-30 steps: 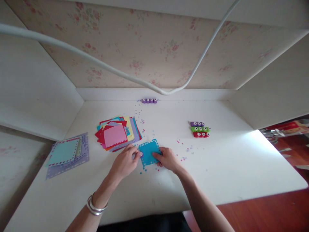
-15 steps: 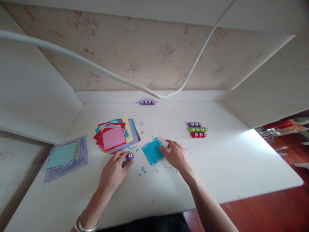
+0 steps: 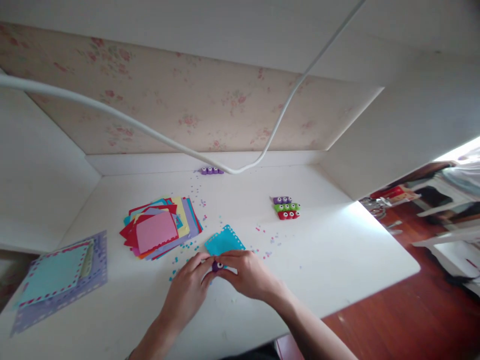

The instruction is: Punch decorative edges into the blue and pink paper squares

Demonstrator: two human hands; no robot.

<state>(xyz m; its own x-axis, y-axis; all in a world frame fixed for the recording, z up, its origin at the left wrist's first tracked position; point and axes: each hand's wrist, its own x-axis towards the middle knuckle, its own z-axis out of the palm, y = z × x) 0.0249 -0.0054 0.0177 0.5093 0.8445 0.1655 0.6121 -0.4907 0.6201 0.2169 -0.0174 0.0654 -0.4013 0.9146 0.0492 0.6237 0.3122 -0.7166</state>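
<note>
A small purple paper punch (image 3: 216, 266) with a white and black button is pinched between both hands near the front of the table. My left hand (image 3: 189, 284) grips its left side with thumb and fingers. From the right, my right hand (image 3: 245, 272) closes on it too. Just beyond the fingers lies a blue card (image 3: 224, 241) with small holes punched along its edges; its near part is hidden by the hands. Whether the punch sits on the card's edge, I cannot tell.
Coloured cards (image 3: 156, 231) are piled left of the hands. Punched cards (image 3: 56, 274) lie at far left. Purple, green and red punches (image 3: 287, 207) stand in rows at right, with more purple punches (image 3: 210, 170) by the back wall. Confetti is scattered about; a white cable (image 3: 150, 131) hangs in front.
My left hand has brought the purple punch right to the card's near side. My right hand has left the card's right edge and taken hold of the punch. The view has shifted right.
</note>
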